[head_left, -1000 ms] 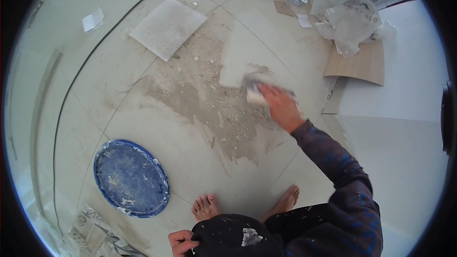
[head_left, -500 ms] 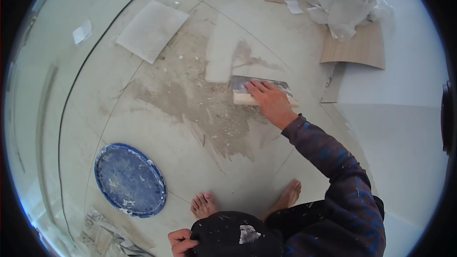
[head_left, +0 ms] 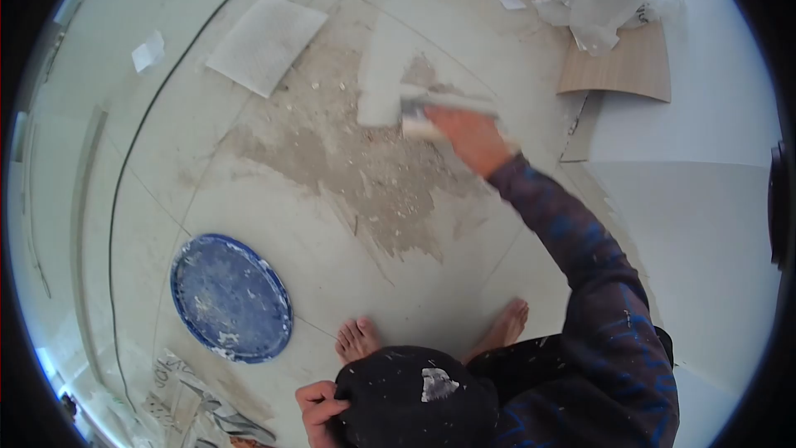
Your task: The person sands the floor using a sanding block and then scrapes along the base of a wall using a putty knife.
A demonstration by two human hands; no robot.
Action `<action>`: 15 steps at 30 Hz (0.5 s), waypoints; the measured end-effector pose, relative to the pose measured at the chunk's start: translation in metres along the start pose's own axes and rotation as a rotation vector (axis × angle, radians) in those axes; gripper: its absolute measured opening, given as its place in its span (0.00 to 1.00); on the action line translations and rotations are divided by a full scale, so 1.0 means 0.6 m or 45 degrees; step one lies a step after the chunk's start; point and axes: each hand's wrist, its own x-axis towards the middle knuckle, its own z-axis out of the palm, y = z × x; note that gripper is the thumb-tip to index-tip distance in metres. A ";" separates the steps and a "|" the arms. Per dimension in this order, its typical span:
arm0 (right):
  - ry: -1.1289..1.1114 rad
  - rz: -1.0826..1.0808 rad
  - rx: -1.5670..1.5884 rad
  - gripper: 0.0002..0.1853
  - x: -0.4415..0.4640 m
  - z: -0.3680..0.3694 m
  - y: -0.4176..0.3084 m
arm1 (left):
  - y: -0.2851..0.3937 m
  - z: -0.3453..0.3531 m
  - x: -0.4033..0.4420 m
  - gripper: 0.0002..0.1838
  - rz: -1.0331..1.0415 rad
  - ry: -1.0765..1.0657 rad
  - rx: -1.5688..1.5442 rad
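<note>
My right hand (head_left: 474, 139) is closed round a wide scraper (head_left: 412, 116) with a dark grey blade and a pale wooden edge. Both are smeared by motion, low over the tiled floor. Beneath and left of the scraper lies a patch of grey-brown dirt (head_left: 390, 191) with small crumbs in it. Beyond the blade, a smaller brownish smear (head_left: 419, 70) marks the floor. My left hand (head_left: 318, 408) is in a loose fist against my bent knee (head_left: 406, 394), with its fingers curled and nothing visible in them.
A paint-spotted blue round lid (head_left: 232, 299) lies left of my feet. Further off are a white foam-like sheet (head_left: 265, 46), clear plastic wrapping (head_left: 597, 0) and a wood-grain panel (head_left: 618, 66). A dark cable (head_left: 141, 141) curves along the left. Crumpled packaging (head_left: 195, 406) lies at lower left.
My right hand has moved the scraper a little away from me, farther up the floor. The left hand stays at the knee. The whole view has shifted slightly.
</note>
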 end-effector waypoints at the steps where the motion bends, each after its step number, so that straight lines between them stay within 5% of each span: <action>1: 0.199 -0.170 -0.082 0.20 -0.010 0.019 0.002 | -0.005 -0.002 0.005 0.35 0.023 0.039 -0.012; 3: 0.157 -0.151 -0.134 0.21 0.007 0.023 0.003 | -0.002 -0.018 -0.003 0.47 -0.020 -0.055 0.031; 6: -0.364 0.207 0.035 0.21 0.067 -0.048 0.018 | 0.016 -0.046 -0.018 0.67 -0.112 -0.279 0.084; 7: -0.438 0.237 0.003 0.21 0.063 -0.052 0.016 | 0.023 -0.048 -0.017 0.67 -0.107 -0.284 0.079; 10: 0.018 -0.055 -0.135 0.20 -0.001 0.019 -0.009 | 0.018 -0.039 0.034 0.63 0.042 -0.302 0.070; 15: 0.021 0.018 0.021 0.20 0.031 0.029 0.038 | 0.044 -0.041 -0.007 0.63 -0.081 -0.293 0.104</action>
